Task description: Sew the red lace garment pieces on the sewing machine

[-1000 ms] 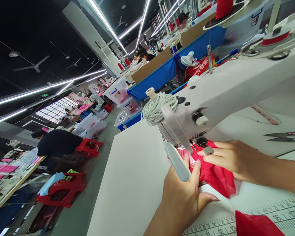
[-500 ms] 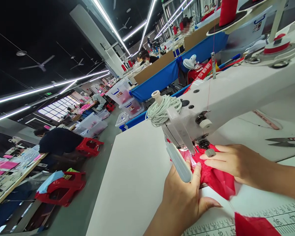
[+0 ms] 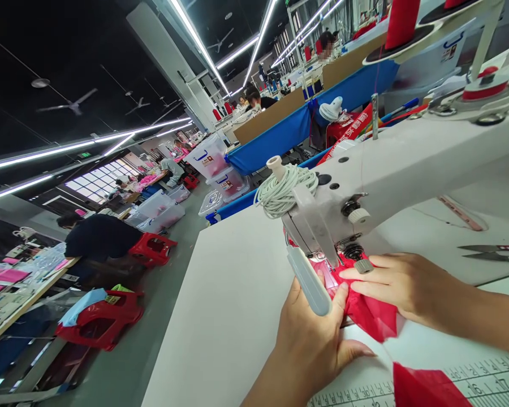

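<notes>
A red plastic stool (image 3: pixel 99 322) stands on the workshop floor (image 3: pixel 159 288), left of a smooth white tabletop (image 3: pixel 207 294). The left hand (image 3: pixel 307 336) lies palm down, thumb spread wide, fingertips on sheer red cloth (image 3: pixel 372 314). Beneath the sewing machine (image 3: pixel 407 161), the cloth slants lengthwise toward lower right. The right hand (image 3: pixel 411 282) points straight fingers left across it; whether they pinch, I cannot tell.

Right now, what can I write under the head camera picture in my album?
Left hand and right hand touch red cloth at a white sewing machine, scissors lying to the right.
</notes>
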Demonstrator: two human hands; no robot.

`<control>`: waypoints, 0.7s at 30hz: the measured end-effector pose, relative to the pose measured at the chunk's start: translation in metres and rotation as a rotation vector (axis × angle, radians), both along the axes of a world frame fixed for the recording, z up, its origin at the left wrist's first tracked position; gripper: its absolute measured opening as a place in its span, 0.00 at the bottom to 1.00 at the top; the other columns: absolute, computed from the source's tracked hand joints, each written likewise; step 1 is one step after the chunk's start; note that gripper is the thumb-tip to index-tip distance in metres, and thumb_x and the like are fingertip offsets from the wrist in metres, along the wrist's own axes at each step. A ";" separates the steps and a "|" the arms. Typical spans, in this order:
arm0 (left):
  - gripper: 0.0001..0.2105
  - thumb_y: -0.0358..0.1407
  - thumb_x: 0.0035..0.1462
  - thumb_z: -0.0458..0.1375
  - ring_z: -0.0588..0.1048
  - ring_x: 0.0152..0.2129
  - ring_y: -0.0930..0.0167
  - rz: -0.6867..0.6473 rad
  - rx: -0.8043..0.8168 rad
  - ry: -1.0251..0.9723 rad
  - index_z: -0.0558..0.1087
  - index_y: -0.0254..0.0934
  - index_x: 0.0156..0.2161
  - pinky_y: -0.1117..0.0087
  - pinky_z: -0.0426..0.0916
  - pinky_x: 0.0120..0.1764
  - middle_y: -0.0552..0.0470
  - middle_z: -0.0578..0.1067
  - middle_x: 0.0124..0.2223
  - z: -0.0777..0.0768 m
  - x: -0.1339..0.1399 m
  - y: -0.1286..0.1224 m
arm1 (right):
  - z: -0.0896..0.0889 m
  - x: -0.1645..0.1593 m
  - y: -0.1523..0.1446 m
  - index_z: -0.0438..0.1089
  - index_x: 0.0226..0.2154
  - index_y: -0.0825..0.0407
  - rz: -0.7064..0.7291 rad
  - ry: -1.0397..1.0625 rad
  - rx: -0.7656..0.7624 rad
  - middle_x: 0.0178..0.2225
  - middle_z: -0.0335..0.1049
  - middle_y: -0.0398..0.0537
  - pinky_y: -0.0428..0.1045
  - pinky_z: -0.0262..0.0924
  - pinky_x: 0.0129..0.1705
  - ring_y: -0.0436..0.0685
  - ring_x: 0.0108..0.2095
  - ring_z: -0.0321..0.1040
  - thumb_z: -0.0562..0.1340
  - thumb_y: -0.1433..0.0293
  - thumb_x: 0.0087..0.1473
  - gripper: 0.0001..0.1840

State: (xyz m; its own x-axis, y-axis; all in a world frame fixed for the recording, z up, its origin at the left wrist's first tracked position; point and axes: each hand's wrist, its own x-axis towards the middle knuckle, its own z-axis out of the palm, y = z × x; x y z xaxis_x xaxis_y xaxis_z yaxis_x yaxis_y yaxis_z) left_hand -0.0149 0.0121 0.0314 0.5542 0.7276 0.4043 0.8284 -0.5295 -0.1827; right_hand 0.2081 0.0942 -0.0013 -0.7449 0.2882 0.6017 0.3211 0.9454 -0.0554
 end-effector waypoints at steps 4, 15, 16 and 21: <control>0.38 0.63 0.61 0.41 0.75 0.49 0.55 0.001 -0.010 0.048 0.71 0.35 0.59 0.54 0.70 0.49 0.38 0.75 0.53 -0.002 0.000 -0.004 | -0.007 -0.002 -0.003 0.73 0.40 0.55 0.001 0.037 0.008 0.41 0.78 0.50 0.54 0.66 0.31 0.58 0.32 0.68 0.49 0.87 0.50 0.24; 0.37 0.63 0.61 0.41 0.75 0.48 0.55 0.014 0.027 0.052 0.70 0.38 0.60 0.53 0.66 0.52 0.39 0.76 0.52 0.003 0.002 -0.005 | 0.004 0.001 -0.001 0.72 0.39 0.53 0.011 -0.032 -0.014 0.38 0.78 0.49 0.51 0.61 0.28 0.57 0.32 0.67 0.53 0.85 0.54 0.17; 0.37 0.63 0.62 0.41 0.74 0.49 0.56 0.009 0.033 0.053 0.70 0.38 0.59 0.53 0.65 0.52 0.39 0.76 0.52 0.003 0.002 -0.004 | 0.004 0.001 -0.001 0.72 0.39 0.53 0.009 -0.032 -0.017 0.37 0.77 0.49 0.51 0.60 0.28 0.57 0.32 0.67 0.54 0.84 0.54 0.16; 0.35 0.62 0.62 0.41 0.72 0.52 0.56 0.014 0.068 0.048 0.71 0.38 0.58 0.50 0.61 0.57 0.41 0.77 0.51 0.003 0.001 -0.001 | 0.001 0.000 0.000 0.71 0.39 0.53 -0.031 -0.031 -0.064 0.31 0.74 0.48 0.52 0.57 0.27 0.59 0.30 0.63 0.54 0.86 0.50 0.18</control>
State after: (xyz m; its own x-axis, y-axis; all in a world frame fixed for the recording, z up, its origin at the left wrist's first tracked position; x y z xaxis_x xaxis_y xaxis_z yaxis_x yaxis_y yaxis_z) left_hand -0.0139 0.0110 0.0344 0.5640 0.7069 0.4268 0.8251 -0.5029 -0.2574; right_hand 0.2077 0.0941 0.0001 -0.7530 0.3486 0.5581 0.3524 0.9299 -0.1053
